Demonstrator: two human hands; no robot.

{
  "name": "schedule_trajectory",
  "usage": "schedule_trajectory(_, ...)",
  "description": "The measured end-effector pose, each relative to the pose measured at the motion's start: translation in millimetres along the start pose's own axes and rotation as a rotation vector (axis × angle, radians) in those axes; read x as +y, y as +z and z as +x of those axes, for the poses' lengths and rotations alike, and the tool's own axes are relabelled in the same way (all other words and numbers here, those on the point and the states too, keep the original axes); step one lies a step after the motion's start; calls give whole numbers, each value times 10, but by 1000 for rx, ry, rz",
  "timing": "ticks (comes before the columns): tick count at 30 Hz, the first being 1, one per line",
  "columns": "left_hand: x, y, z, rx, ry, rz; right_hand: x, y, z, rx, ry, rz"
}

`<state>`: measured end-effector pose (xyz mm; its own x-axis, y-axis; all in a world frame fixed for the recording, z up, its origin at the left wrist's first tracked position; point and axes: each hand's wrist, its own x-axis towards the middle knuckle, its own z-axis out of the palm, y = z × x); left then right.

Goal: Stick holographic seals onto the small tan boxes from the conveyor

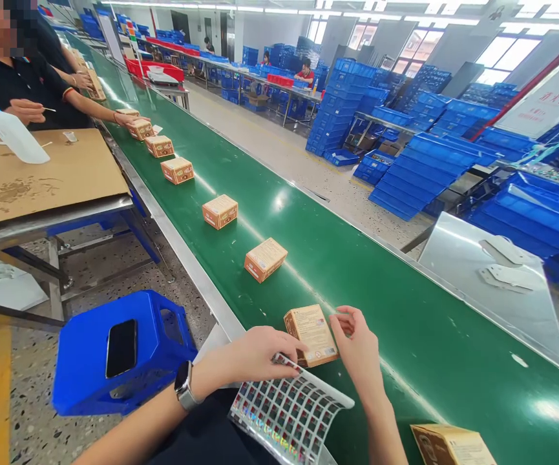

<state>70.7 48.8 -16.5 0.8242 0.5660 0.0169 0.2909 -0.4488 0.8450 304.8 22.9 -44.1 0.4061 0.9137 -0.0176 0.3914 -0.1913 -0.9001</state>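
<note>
My left hand, with a watch on its wrist, is closed on a sheet of stickers. The sheet bends over the near belt edge and carries rows of small dark squares. The fingertips of that hand reach the near left side of a small brown cardboard box lying on the green conveyor belt. At the box's right edge is my right hand, its thumb and fingers curled together. Whatever may be between those fingertips is too small to make out.
Similar boxes form a line up the belt, and another box lies at the lower right. A blue stool bearing a phone stands left. Co-workers' hands are farther along, beside a cardboard-topped table.
</note>
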Motion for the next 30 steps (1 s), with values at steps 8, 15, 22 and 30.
schedule_trajectory(8,167,-109,-108,80,-209,-94,-419,-172,-598,-401,-498,-212)
schedule_trajectory(15,278,-181,-139,112,-226,-215,-417,-92,-647,-359,-598,-290)
schedule_trajectory(22,241,-157,-130,157,-269,-151,-395,-32,-637,-216,-773,-351)
schedule_trajectory(30,140,-194,-137,241,-351,-182,-409,108,-683,-57,-851,-292)
